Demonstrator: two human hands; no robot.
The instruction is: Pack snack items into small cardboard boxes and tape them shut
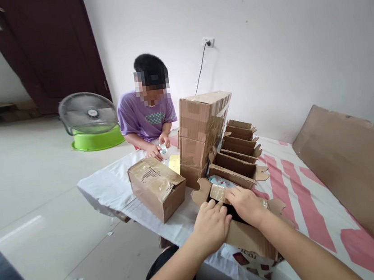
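Note:
An open cardboard box stands in front of me with its flaps up. A piece of taped brown cardboard shows at its far left end; whether it is a flap or a separate packet I cannot tell. My left hand is closed over the box's near left edge, fingers curled inward. My right hand reaches over the opening, its fingers bent onto the taped cardboard. The two hands almost touch, and their fingertips are partly hidden. Behind the box lies a teal-and-white packet.
Several open cardboard boxes line up behind, beside a tall stack of taped boxes. A closed box sits left. Across the table, a person in a purple shirt handles a small white item. A large cardboard sheet leans right.

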